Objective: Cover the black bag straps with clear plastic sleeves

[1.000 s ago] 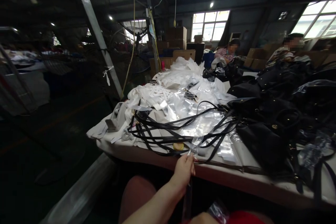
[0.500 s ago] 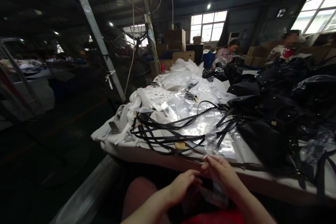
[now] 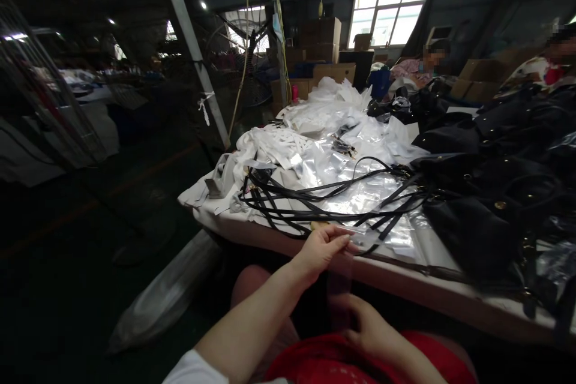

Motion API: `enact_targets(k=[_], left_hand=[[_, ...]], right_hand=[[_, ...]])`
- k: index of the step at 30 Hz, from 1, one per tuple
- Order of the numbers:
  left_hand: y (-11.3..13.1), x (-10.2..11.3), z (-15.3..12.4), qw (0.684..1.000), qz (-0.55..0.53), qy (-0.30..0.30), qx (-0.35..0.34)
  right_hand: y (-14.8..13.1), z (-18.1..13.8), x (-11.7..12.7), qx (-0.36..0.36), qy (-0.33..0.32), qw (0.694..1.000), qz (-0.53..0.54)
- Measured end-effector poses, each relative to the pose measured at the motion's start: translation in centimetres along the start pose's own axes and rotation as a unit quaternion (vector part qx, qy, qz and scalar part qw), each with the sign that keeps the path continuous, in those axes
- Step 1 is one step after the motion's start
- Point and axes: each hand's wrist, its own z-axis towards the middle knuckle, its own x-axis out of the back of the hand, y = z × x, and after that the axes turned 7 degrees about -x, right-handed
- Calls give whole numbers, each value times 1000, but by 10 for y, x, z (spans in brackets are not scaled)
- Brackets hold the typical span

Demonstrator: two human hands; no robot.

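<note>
My left hand (image 3: 324, 247) is raised at the table's front edge, thumb and fingers pinched on the top of a clear plastic bag (image 3: 341, 279). The bag hangs down from it over my lap and is blurred. Lower down, my right hand (image 3: 371, 325) is beside the bag's bottom end, its thumb apart from its fingers; its fingertips are smeared, and whether they touch the plastic is unclear. Just beyond the left hand, black straps (image 3: 310, 213) lie looped across flat clear plastic bags (image 3: 360, 192).
Black bags (image 3: 477, 216) are heaped on the right of the table. White wrapping material (image 3: 333, 108) is piled at the back. A metal post (image 3: 193, 48) slants at the table's left. Cartons (image 3: 319, 39) stand behind, and two people sit at the far right.
The left hand has risen and now pinches the bag's top, where the right hand was. The right hand has dropped toward my lap. The view has turned slightly right and down.
</note>
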Motion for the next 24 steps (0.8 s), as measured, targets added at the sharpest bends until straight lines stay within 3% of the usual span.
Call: enact_targets(k=[2, 4, 6, 8, 12, 16, 19, 21, 24], left_hand=[[-7, 4, -7, 999, 34, -18, 0], [-19, 9, -14, 997, 57, -44, 2], [-33, 13, -22, 994, 79, -72, 10], [-45, 19, -31, 990, 102, -96, 27], [-60, 31, -44, 984, 144, -82, 71], [-65, 39, -50, 992, 90, -59, 67], [-67, 43, -52, 995, 84, 24, 43], [-68, 48, -53, 990, 106, 76, 47], [-69, 57, -57, 983, 143, 111, 41]], right_hand=[[-11, 0, 16, 27, -11, 990, 135], [-26, 1, 31, 44, -3, 957, 285], [-41, 4, 44, 18, 36, 919, 392], [-50, 7, 52, -36, 100, 898, 427], [-53, 15, 52, -79, 182, 914, 353], [-49, 26, 37, -57, 137, 955, 257], [-53, 42, 30, -20, 75, 984, 159], [-61, 59, 31, 15, 66, 995, 70], [-76, 90, 36, 92, 158, 971, -156]])
